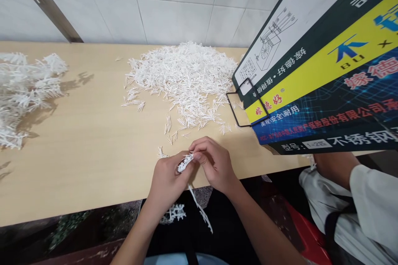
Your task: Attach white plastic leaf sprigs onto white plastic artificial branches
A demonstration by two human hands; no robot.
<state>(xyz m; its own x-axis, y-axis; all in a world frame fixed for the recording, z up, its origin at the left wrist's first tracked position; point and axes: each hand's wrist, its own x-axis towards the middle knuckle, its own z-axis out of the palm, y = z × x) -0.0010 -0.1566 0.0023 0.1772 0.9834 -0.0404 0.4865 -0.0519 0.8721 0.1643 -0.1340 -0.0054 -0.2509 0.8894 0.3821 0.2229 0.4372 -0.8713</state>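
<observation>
My left hand (169,176) is closed around a white branched plastic piece (185,162) near the table's front edge. Thumb and fingers of my right hand (214,163) pinch at the upper right end of the same piece. A thin white strip (201,209) hangs below my hands over the edge; whether it joins the held piece is hidden. Close by on the table lies a small white sprig (161,152). Beyond my hands spreads a large heap of white plastic sprigs (186,78). More white pieces (174,214) rest on my dark lap.
A big printed cardboard box (311,74) stands on the right, with a black wire frame (248,103) at its corner. Another white pile (27,91) sits at the left of the wooden table (93,145). A person in a white sleeve (373,198) is at the right.
</observation>
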